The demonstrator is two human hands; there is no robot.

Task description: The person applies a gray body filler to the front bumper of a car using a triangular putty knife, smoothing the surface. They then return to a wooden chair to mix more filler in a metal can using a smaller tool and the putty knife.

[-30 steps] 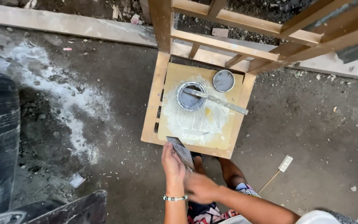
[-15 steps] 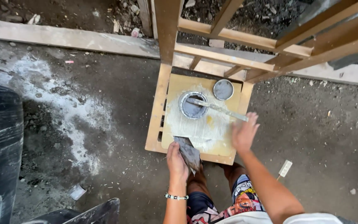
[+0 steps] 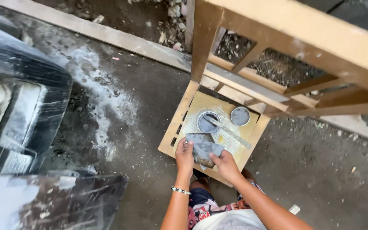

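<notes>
Grey sheet between both hands' fingers, above wooden board.

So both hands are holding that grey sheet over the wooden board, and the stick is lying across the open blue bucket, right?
Not quite. In the head view the stick lies across an open round tin, not a blue bucket. The rest holds: left hand and right hand both hold the grey sheet over the wooden board.
</notes>
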